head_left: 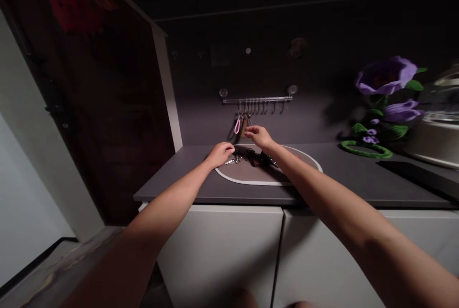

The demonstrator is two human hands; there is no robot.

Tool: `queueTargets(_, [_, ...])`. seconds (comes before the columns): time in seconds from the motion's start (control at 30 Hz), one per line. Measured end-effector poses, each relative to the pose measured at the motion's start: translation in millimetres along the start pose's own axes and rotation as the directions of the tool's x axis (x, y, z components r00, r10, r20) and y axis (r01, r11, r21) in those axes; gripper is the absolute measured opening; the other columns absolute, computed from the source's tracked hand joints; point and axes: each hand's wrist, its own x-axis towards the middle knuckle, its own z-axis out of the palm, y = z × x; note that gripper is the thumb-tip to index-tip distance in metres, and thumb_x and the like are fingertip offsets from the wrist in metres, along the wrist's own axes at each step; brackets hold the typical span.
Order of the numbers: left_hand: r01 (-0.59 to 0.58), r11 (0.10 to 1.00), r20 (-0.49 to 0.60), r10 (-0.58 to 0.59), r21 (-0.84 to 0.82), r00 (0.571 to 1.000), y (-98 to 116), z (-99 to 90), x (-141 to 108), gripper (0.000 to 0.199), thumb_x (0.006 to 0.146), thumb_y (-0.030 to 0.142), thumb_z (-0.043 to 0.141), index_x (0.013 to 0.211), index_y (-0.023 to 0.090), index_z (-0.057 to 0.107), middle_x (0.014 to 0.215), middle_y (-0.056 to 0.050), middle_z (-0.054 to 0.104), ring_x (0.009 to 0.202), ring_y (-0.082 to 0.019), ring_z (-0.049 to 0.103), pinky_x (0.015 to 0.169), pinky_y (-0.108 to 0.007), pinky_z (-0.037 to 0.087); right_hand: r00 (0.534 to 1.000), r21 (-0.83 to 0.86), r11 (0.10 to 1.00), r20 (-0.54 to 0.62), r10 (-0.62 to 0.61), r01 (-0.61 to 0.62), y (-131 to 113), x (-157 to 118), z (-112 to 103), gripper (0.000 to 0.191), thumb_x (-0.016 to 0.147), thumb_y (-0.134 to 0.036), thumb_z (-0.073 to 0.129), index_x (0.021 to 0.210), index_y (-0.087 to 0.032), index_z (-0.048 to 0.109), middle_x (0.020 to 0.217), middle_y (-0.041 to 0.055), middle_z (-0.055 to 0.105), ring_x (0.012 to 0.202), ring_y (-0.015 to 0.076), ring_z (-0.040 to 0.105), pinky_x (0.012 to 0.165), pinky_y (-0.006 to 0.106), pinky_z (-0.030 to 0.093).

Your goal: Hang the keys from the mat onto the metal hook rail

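A clear rail with hooks (258, 100) is fixed to the dark wall. A pink loop strap (237, 126) and a brown key fob (244, 126) hang from its left hooks. My right hand (261, 137) is closed at the lower edge of the brown fob, thumb and fingertips pinched on it. Lower and to the left, my left hand (219, 155) hovers at the mat's edge with its fingers curled together; what they hold, if anything, is too small to make out. Just beside it, silver keys (234, 160) lie on the brown oval mat (247, 174).
More dark key items (256, 159) lie on the mat, partly behind my right forearm. Purple fabric flowers (387, 78) and a white domed container (435, 138) stand at the right of the grey counter (344, 179). A dark door (107, 121) is on the left.
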Motion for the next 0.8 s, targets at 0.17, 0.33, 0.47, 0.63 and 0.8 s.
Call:
queueTargets(0.17, [-0.053, 0.999, 0.060, 0.053, -0.004, 0.997, 0.1, 0.3, -1.1, 0.019, 0.078, 0.021, 0.048, 0.086, 0.016, 0.065, 0.082, -0.004, 0.062, 0.079, -0.015, 0.053, 0.076, -0.027, 0.041, 0.971, -0.434, 0.873, 0.180, -0.157, 0.222, 3.5, -27.8, -6.4, 0.018, 0.076, -0.016, 0.057, 0.091, -0.016, 0.066, 0.094, 0.0074, 0.068, 0.087, 0.0163, 0.061, 0.081, 0.027, 0.043])
queueTargets(0.33, [-0.114, 0.993, 0.135, 0.111, 0.019, 0.985, 1.1, 0.1, -0.9, 0.022, 0.077, 0.020, 0.051, 0.092, 0.018, 0.067, 0.087, -0.006, 0.061, 0.084, -0.016, 0.054, 0.079, -0.027, 0.041, 0.918, -0.653, 0.657, 0.355, -0.174, 0.377, 5.9, -37.8, -10.3, 0.024, 0.081, -0.018, 0.049, 0.095, -0.017, 0.068, 0.096, 0.0086, 0.068, 0.090, 0.0183, 0.061, 0.077, 0.023, 0.041])
queueTargets(0.47, [-0.151, 0.988, 0.167, 0.146, 0.019, 0.975, 1.7, 1.3, -0.3, 0.019, 0.078, 0.021, 0.052, 0.088, 0.018, 0.068, 0.089, -0.006, 0.062, 0.089, -0.016, 0.054, 0.083, -0.028, 0.040, 0.888, -0.683, 0.588, 0.434, -0.152, 0.434, 9.5, -37.4, -8.0, 0.024, 0.079, -0.019, 0.050, 0.095, -0.019, 0.068, 0.096, 0.0077, 0.068, 0.089, 0.0188, 0.061, 0.075, 0.023, 0.040])
queueTargets(0.63, [-0.151, 0.988, 0.171, 0.143, 0.031, 0.975, 4.4, 1.9, 0.9, 0.015, 0.078, 0.023, 0.053, 0.078, 0.018, 0.067, 0.085, -0.006, 0.062, 0.086, -0.016, 0.054, 0.081, -0.028, 0.040, 0.880, -0.692, 0.569, 0.455, -0.134, 0.444, 12.5, -35.2, -6.1, 0.022, 0.077, -0.019, 0.052, 0.091, -0.022, 0.069, 0.092, 0.0051, 0.069, 0.084, 0.0170, 0.062, 0.071, 0.021, 0.039])
queueTargets(0.8, [-0.102, 0.994, 0.116, 0.097, 0.034, 0.988, 5.8, 0.8, 0.9, 0.016, 0.078, 0.024, 0.051, 0.075, 0.016, 0.065, 0.082, -0.005, 0.061, 0.081, -0.015, 0.054, 0.076, -0.026, 0.040, 0.880, -0.681, 0.586, 0.457, -0.128, 0.439, 13.0, -34.1, -6.3, 0.020, 0.076, -0.019, 0.055, 0.089, -0.023, 0.069, 0.090, 0.0055, 0.069, 0.083, 0.0176, 0.062, 0.071, 0.022, 0.039])
